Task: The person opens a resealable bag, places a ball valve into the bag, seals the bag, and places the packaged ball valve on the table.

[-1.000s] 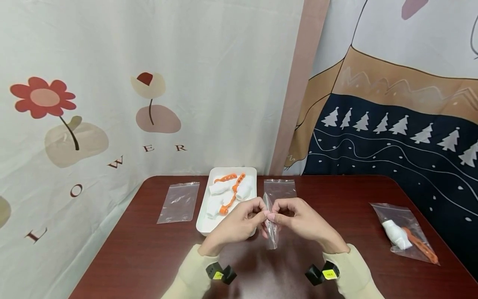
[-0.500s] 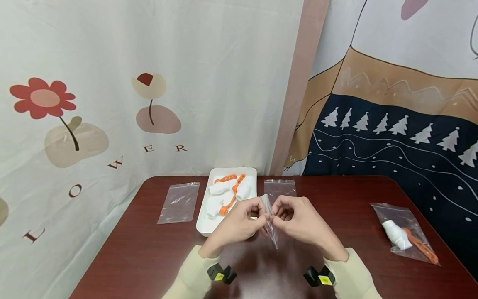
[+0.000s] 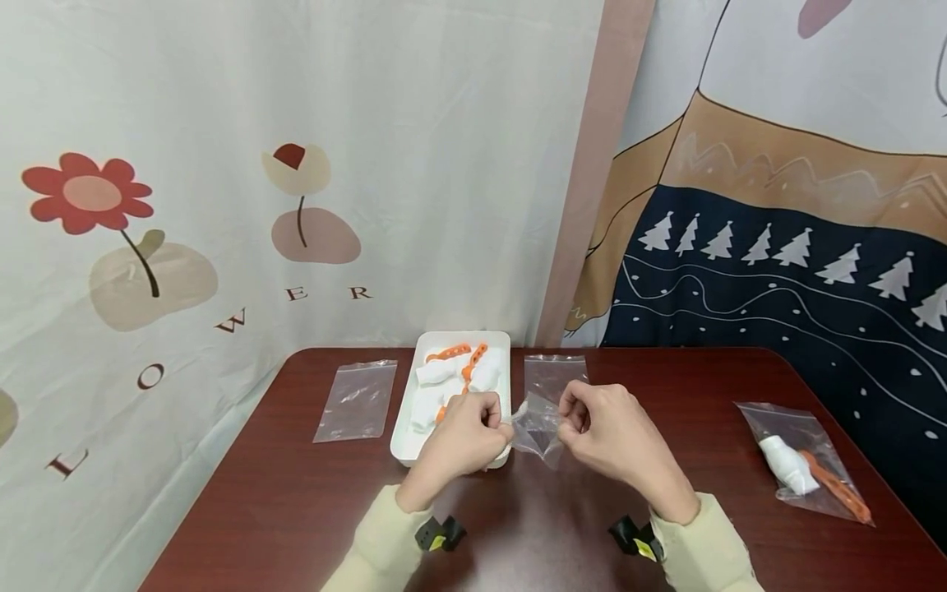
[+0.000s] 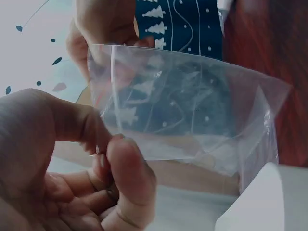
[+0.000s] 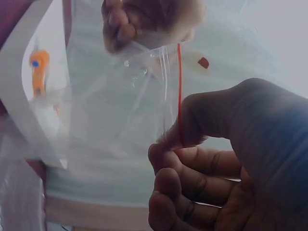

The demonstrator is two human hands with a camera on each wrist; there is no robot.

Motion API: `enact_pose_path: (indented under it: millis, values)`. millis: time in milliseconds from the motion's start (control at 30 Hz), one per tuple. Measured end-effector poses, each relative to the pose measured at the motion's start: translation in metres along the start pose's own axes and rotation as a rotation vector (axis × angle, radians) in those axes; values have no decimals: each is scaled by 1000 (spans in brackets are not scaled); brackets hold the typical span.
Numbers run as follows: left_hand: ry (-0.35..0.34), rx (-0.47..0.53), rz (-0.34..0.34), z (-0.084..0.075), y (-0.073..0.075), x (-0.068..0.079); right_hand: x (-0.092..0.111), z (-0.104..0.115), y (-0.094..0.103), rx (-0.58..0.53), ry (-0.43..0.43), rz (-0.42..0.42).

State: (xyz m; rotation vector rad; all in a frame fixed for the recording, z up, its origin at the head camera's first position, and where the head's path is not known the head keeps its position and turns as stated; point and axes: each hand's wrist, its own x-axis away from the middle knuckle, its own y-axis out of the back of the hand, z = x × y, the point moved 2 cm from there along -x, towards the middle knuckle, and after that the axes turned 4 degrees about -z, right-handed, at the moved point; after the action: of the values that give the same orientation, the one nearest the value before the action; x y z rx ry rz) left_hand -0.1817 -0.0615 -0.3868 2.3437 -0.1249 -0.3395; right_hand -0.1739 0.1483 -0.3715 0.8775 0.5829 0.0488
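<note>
Both hands pinch the top of a clear zip-lock bag (image 3: 538, 429) held up over the table. My left hand (image 3: 460, 437) grips one corner between thumb and forefinger, beside the zip strip, as the left wrist view shows. At the opposite corner my right hand (image 3: 612, 432) pinches the edge by the red zip line (image 5: 180, 82). The film is stretched between them and hangs down, with nothing visible inside. Behind the left hand stands a white tray (image 3: 403, 440) with white bottle-like pieces (image 3: 436, 372) and orange perforated strips (image 3: 477, 358), partly hidden by that hand.
A flat zip-lock bag (image 3: 357, 401) lies left of the tray, and another (image 3: 555, 372) lies behind the right hand. At the table's right, a filled bag (image 3: 805, 460) contains a white piece and an orange strip. A printed curtain (image 3: 444, 164) hangs behind the table (image 3: 281, 510).
My hands have moved apart, the right one further right, and the bag has turned from edge-on to spread wide between them. Tray and other bags stay put.
</note>
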Motion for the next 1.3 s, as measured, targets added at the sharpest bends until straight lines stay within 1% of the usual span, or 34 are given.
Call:
enact_pose_path:
  millis: [67, 133, 267, 333, 433, 500, 600, 733, 833, 967, 1067, 1167, 1300]
  values:
    - [4, -30, 1, 1, 3, 0, 0, -1, 2, 27, -12, 14]
    - [13, -32, 27, 1, 6, 1, 1, -1, 4, 48, -25, 40]
    - [54, 15, 141, 1, 14, 4, 3, 0, 8, 63, -45, 96]
    - [66, 29, 184, 1, 18, 6, 4, 1, 10, 50, -43, 116]
    - [58, 42, 223, 0, 23, 7, 5, 2, 14, -5, -29, 142]
    - [41, 62, 235, 1, 24, 6, 6, 3, 16, -42, -19, 149]
    - [17, 130, 252, 2, 25, 4, 5, 1, 17, -84, -31, 149]
    - [-38, 212, 247, 5, 25, 0, 3, -2, 16, -107, -78, 112]
    - [-71, 246, 231, 7, 26, -4, 1, -5, 15, -116, -122, 76]
    - [-76, 280, 202, 11, 29, -9, -1, -8, 18, -119, -194, 32]
    - [-73, 291, 171, 17, 33, -13, -1, -11, 20, -112, -235, 6]
    - [-73, 241, 115, 26, 38, -18, -1, -13, 23, -104, -263, -4]
    - [-52, 121, 33, 42, 43, -25, -2, -16, 27, -109, -290, -6]
